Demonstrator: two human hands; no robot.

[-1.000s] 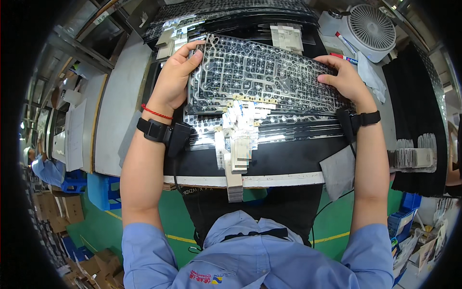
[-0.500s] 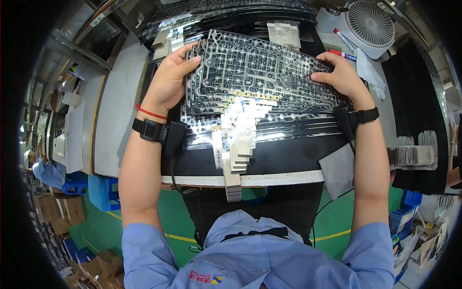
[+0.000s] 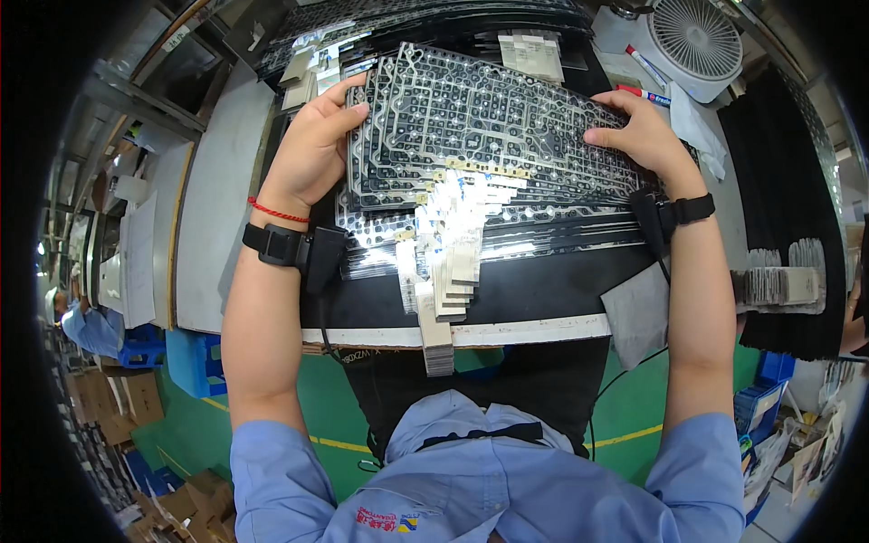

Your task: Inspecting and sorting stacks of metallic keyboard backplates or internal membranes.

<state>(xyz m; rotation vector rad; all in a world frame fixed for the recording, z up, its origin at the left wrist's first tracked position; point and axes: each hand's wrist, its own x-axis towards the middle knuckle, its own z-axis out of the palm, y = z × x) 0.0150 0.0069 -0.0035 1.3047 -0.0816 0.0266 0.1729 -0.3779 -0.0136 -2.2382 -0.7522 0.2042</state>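
A fanned stack of keyboard membrane sheets [image 3: 489,113], dark with silvery circuit lines and dots, is held at both ends between my hands. My left hand [image 3: 312,140] is closed on the left edges, thumb on top and fingers partly hidden beneath. At the right end, my right hand [image 3: 644,140] grips the edge with its thumb over the top sheet. The sheets' pale flat tails [image 3: 457,262] overlap in a staggered row toward me. Beneath lies another pile of membrane sheets [image 3: 552,237] on the black table mat [image 3: 534,294].
More membrane sheets [image 3: 425,20] are piled at the far side. A white fan [image 3: 695,41], a red marker [image 3: 643,94] and a white cloth [image 3: 697,136] sit at the far right. A grey cloth [image 3: 635,312] hangs over the near table edge.
Both hands have shifted slightly away from me with the held stack. At the left end, the top sheet sits a little farther off and the fanned edges look slightly more spread.
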